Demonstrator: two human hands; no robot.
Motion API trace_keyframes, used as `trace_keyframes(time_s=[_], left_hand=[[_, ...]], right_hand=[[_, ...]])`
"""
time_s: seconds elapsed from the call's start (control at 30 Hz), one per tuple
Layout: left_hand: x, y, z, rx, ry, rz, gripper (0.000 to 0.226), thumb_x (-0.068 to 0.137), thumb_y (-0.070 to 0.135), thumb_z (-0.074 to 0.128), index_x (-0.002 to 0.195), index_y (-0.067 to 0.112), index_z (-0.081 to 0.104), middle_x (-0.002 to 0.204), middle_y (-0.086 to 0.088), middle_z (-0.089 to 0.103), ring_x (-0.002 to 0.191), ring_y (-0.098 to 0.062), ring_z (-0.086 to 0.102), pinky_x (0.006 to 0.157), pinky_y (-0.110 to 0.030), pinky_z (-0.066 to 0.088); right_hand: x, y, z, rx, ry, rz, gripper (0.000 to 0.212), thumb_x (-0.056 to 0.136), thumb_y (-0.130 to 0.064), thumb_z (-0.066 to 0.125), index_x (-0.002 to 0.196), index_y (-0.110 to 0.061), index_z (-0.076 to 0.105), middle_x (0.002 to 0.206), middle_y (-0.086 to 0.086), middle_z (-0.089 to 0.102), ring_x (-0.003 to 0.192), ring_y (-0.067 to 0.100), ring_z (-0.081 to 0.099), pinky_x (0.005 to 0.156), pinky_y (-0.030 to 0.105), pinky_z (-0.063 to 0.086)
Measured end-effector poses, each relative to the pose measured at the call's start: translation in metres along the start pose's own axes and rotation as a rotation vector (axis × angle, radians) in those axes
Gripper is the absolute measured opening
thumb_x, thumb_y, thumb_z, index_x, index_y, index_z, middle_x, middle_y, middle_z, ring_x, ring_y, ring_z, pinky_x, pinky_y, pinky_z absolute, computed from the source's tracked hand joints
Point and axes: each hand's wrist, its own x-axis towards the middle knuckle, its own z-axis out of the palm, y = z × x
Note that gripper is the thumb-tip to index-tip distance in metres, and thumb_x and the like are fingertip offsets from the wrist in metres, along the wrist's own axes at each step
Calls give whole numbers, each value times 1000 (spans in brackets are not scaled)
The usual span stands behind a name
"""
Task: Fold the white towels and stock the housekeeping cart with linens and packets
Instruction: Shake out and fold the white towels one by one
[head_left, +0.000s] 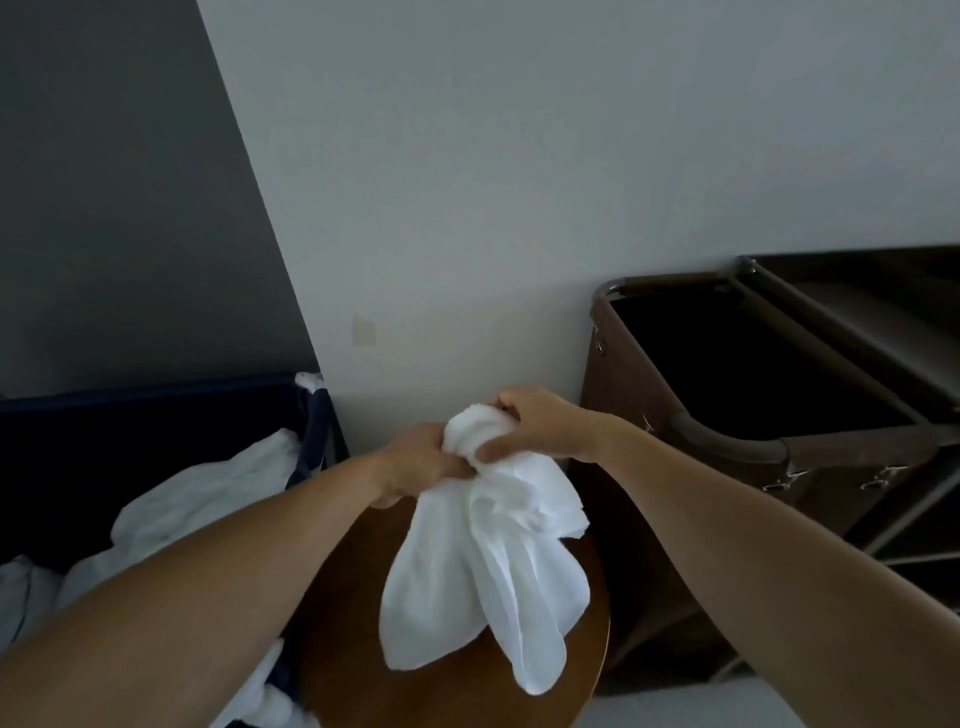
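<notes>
Two hands gather a crumpled white towel over the counter, ready to shake it out.

To the right of the hands stands the brown fabric-sided housekeeping cart (727, 441), its dark bag open and close enough to load. To their left sits the navy laundry hamper (156, 395), heaped with loose white linens (208, 493). Directly below is the round brown wooden counter (353, 623), likely the folding surface. The white terry towel (467, 571) hangs bunched and not yet folded. The left hand (415, 457) and right hand (540, 421) both clench its top, probably hunting for an edge.
</notes>
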Motion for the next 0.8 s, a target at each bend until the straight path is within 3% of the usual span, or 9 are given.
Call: trace_keyframes(time_s=[0.1, 0.17, 0.3, 0.37, 0.43, 0.53, 0.6, 0.67, 0.8], left_hand=[[-3, 19, -16, -123, -82, -13, 30, 91, 8, 68, 119, 19, 64, 110, -6, 73, 94, -21, 73, 78, -39, 62], [-2, 31, -28, -180, -95, 2, 35, 92, 5, 64, 125, 16, 62, 120, -10, 70, 103, -25, 70, 82, -39, 60], [-2, 31, -53, -276, -116, -25, 37, 93, 11, 64, 129, 16, 61, 119, -8, 72, 107, -28, 69, 88, -42, 58], [-5, 24, -59, -41, -141, -51, 43, 90, 16, 70, 131, 21, 59, 118, -1, 72, 107, -21, 69, 90, -39, 58], [-8, 23, -59, 257, -209, -61, 63, 84, 14, 75, 137, 34, 49, 124, 16, 64, 113, -4, 62, 85, -21, 55], [-7, 33, -42, 303, -246, -27, 110, 76, 18, 84, 157, 32, 11, 150, 10, 35, 140, -16, 38, 113, -31, 36], [-4, 40, -25, 378, -269, 28, 93, 78, 29, 85, 154, 22, 31, 144, 1, 51, 130, -17, 52, 110, -33, 41], [-1, 39, -7, 421, -234, 62, 44, 88, 25, 76, 127, 10, 62, 111, -9, 73, 96, -15, 70, 85, -20, 53], [8, 20, 8, 541, -86, 84, 16, 92, 15, 68, 102, 3, 71, 90, -6, 71, 68, -5, 62, 58, -10, 47]], right_hand=[[-17, 26, -10, 81, -155, 149, 80, 55, -49, 93, 126, -34, 58, 120, -13, 67, 112, 12, 62, 100, 35, 51], [-26, 41, -11, 83, -269, 195, 68, 58, -44, 93, 118, -42, 63, 118, -19, 69, 113, 6, 63, 105, 32, 48], [-28, 42, -13, 65, -83, 189, 34, 73, -41, 84, 104, -32, 73, 108, -10, 74, 105, 15, 69, 100, 38, 53], [-26, 27, -24, 116, 3, 154, 25, 81, -37, 80, 101, -23, 76, 102, -5, 76, 96, 16, 72, 93, 39, 57], [-21, 9, -34, 119, 30, 129, 19, 88, -36, 74, 96, -19, 76, 94, 0, 77, 90, 20, 73, 85, 37, 59], [-14, -18, -35, -28, 51, 81, 15, 95, -33, 66, 83, -24, 70, 76, -10, 69, 74, 9, 65, 65, 20, 49], [-8, -32, -29, 59, 87, 15, 15, 99, -23, 61, 89, -16, 70, 67, -10, 65, 63, 6, 59, 57, 15, 45], [-4, -43, -28, 130, 145, -38, 16, 101, -17, 55, 92, -13, 67, 65, -4, 62, 59, 7, 58, 58, 16, 46], [-7, -38, -29, -9, 85, 19, 11, 98, -19, 62, 98, -9, 67, 74, -4, 70, 64, 3, 64, 62, 15, 48]])
